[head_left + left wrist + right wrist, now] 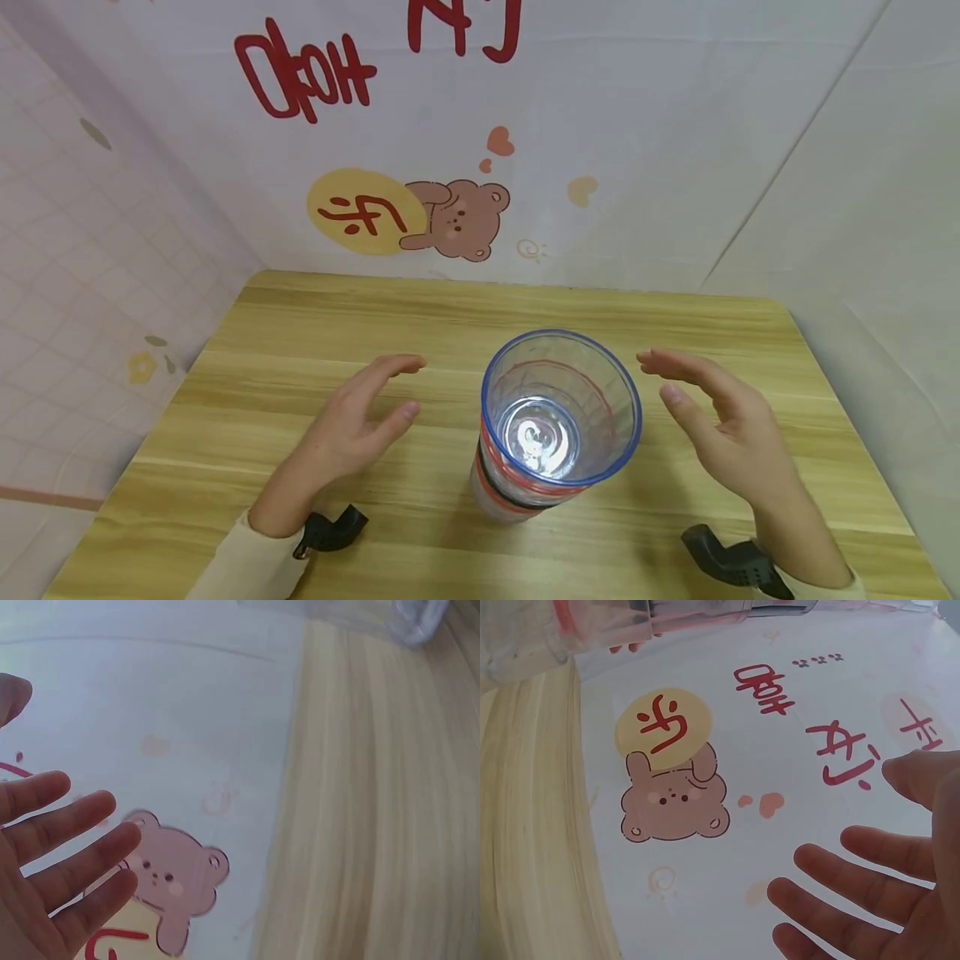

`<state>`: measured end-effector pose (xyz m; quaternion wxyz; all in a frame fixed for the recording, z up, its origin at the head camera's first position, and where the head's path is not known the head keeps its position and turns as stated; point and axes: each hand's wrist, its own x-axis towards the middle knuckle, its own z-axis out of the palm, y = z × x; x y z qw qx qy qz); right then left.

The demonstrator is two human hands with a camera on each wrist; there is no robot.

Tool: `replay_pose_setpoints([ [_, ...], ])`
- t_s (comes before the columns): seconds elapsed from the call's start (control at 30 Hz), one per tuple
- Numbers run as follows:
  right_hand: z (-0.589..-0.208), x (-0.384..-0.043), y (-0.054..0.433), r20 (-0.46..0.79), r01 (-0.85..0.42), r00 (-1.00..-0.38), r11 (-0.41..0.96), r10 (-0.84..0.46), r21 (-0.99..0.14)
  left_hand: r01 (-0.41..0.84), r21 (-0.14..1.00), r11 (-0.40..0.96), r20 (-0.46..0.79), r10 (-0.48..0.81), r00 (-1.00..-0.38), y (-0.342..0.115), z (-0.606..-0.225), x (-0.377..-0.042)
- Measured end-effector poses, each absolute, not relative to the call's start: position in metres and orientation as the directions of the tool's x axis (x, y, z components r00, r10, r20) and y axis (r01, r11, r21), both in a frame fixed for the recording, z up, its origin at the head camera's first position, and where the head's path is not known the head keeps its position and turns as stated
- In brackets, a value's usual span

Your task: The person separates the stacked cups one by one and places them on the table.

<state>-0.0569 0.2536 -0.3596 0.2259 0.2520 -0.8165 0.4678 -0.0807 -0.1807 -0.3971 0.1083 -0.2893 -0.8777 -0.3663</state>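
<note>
A stack of clear plastic cups (pixel 513 492) stands upright on the wooden table, its top rim blue, with red and black bands lower down. My left hand (pixel 352 425) hovers to the left of the stack, apart from it, fingers and thumb spread and holding nothing. On the other side, my right hand (pixel 731 429) faces the stack with a small gap, also holding nothing. In the left wrist view, part of the clear base (pixel 360 616) shows at the top. The right wrist view catches the stack's side (pixel 682 622) along its upper edge.
The wooden table (pixel 337 317) meets a white wall covering (pixel 637 100) at the back, printed with a bear (pixel 461 221) and red characters. White covering hangs at both sides too. Each wrist wears a black strap mount (pixel 333 531).
</note>
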Motion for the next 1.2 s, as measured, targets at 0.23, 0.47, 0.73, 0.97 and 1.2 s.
replay_pose_setpoints([
  [0.23,-0.351,-0.056,0.245,0.616,-0.643,-0.756,0.424,-0.222,-0.638,0.628,0.605,0.488,0.447,0.445,-0.776,-0.172,-0.387,-0.075],
  [0.47,-0.341,-0.055,0.237,0.658,-0.701,-0.709,0.353,-0.253,-0.619,0.671,0.607,0.426,0.491,0.462,-0.738,-0.161,-0.373,-0.068],
  [0.73,-0.333,-0.057,0.228,0.697,-0.749,-0.662,0.210,-0.276,-0.628,0.698,0.629,0.340,0.532,0.466,-0.707,-0.150,-0.362,-0.062],
  [0.97,-0.325,-0.057,0.215,0.732,-0.763,-0.622,0.009,-0.277,-0.646,0.707,0.674,0.216,0.560,0.474,-0.679,-0.142,-0.358,-0.061],
  [1.2,-0.319,-0.055,0.206,0.746,-0.766,-0.602,-0.059,-0.285,-0.640,0.703,0.694,0.154,0.565,0.487,-0.666,-0.131,-0.351,-0.059],
])
